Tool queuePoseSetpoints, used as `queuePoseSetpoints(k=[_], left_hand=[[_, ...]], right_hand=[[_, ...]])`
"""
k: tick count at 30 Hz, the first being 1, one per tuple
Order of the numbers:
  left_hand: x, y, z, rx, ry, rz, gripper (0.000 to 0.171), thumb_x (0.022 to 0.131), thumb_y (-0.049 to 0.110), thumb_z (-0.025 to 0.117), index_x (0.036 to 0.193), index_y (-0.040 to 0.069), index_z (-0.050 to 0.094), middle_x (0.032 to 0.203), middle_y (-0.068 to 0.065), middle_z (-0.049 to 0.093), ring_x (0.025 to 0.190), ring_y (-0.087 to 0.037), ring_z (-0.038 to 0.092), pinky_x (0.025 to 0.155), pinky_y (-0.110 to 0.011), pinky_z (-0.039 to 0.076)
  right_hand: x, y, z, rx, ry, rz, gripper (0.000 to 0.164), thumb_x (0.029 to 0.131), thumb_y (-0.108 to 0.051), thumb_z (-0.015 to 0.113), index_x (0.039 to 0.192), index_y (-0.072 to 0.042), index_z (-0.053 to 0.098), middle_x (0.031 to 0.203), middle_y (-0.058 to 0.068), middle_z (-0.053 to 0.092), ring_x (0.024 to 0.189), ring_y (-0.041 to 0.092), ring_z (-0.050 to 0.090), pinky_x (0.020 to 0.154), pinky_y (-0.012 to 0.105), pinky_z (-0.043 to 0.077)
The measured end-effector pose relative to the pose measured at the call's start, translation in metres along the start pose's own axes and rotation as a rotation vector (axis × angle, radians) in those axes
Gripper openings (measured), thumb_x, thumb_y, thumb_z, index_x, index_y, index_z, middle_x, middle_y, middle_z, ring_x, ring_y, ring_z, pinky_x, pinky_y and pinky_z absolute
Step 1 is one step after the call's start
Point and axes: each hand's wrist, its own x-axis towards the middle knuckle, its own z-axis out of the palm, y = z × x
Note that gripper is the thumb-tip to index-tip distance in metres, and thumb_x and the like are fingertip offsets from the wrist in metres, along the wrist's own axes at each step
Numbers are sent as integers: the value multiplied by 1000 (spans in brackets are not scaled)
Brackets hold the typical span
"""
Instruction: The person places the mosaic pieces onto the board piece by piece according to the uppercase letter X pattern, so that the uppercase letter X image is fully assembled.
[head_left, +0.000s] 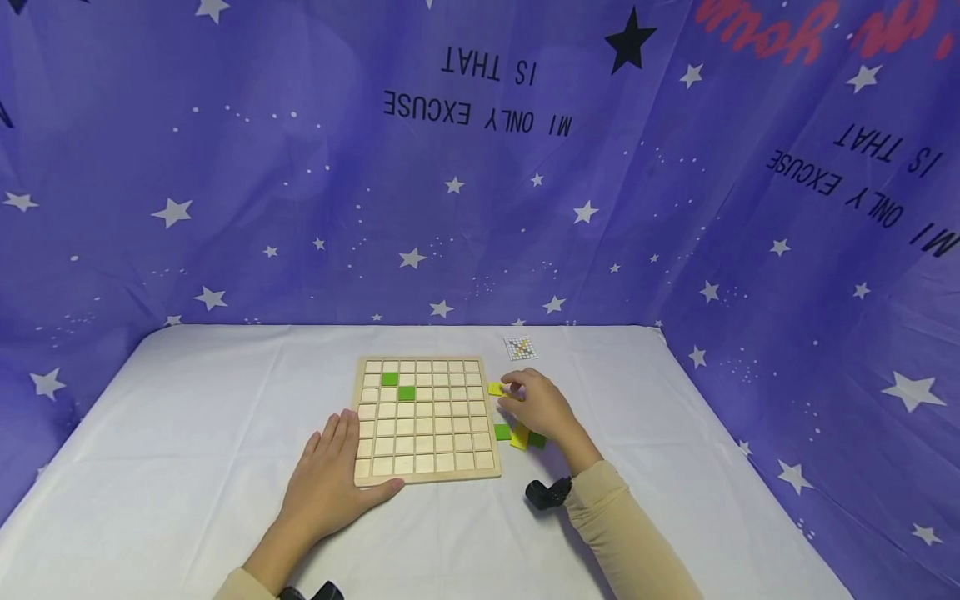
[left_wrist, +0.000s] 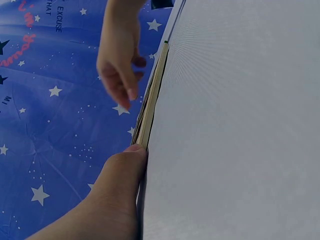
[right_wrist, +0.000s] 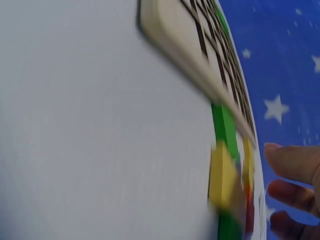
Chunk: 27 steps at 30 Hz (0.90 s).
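A square wooden grid board (head_left: 457,477) lies on the white table, with one green tile (head_left: 389,379) and another green tile (head_left: 407,393) set in its cells. My left hand (head_left: 322,483) rests against the board's near left corner, fingers straight along the left side and thumb at the front edge. To the right of the board, my right hand (head_left: 536,406) hovers over loose tiles, thumb and fingers bent and apart with nothing visible between them. Close to its fingertips is a yellow tile (head_left: 494,388). Nearer me lie a green tile (head_left: 502,432) and a tilted yellow tile (head_left: 519,437).
A small printed card with a coloured grid (head_left: 521,348) lies beyond the right hand. An orange-red tile (right_wrist: 249,210) shows among the loose ones in the right wrist view. A purple star-patterned curtain (head_left: 330,183) hangs behind the white-covered table (head_left: 225,417).
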Motion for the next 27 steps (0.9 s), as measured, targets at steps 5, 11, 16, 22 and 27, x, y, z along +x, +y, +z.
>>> queuePoseSetpoints(k=[5,11,16,22,27], left_hand=[[-1,0,0,3,22,7,129,72,86,57,152,-10,24,160,-27,26,149,-44,23,120,-59,20],[-1,-1,1,6,30,7,129,72,86,57,152,-11,25,160,-27,26,149,-44,24,119,-59,20],[0,-1,1,5,21,5,130,72,86,58,153,-10,23,161,-27,25,149,-44,23,120,-59,19],[0,0,0,2,22,3,129,73,85,58,153,-10,23,161,-26,25,149,-43,24,121,-58,19],[0,0,0,-1,24,2,129,73,84,59,153,-10,23,161,-27,25,149,-44,24,120,-58,19]], right_hand=[[-5,20,-7,-21,5,72,38,87,-30,77,120,-13,71,107,1,66,98,19,61,91,41,52],[-8,29,-8,-9,-28,112,27,87,-32,77,107,-14,75,109,0,66,108,22,62,100,46,49],[-8,30,-7,38,-39,114,16,89,-26,75,101,-17,70,101,-1,65,94,19,60,89,41,51],[-6,27,-8,108,14,93,11,91,-17,72,97,-21,64,92,-4,67,80,15,57,76,32,47],[1,12,-3,176,66,48,10,91,-18,73,97,-20,66,94,-4,68,76,14,58,70,29,48]])
